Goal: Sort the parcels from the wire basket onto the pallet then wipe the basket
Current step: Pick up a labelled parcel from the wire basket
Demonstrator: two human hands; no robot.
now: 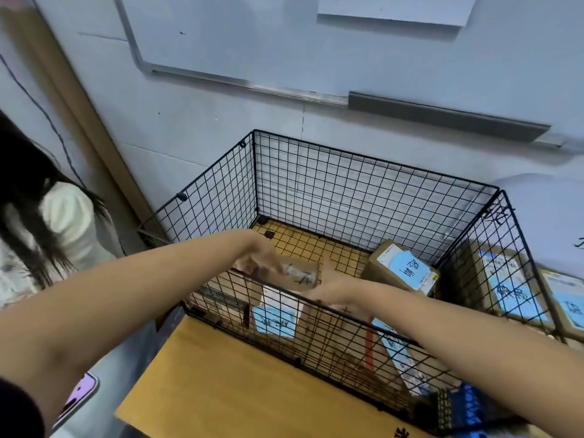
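Both forearms reach over the near rim of the wire basket (373,197), which stands on a yellow board (221,374). The left hand (262,257) grips the left end of a small brown parcel (301,273) held above the basket floor; the right hand (335,287) clasps its right end, thumb up, both blurred. Below leans a blue-labelled parcel (275,320). A box (398,270) sits in the far right corner

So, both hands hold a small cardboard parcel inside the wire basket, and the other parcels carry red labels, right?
The labels are blue, not red: the head view shows one on the corner parcel. The left hand and right hand do hold the small cardboard parcel.
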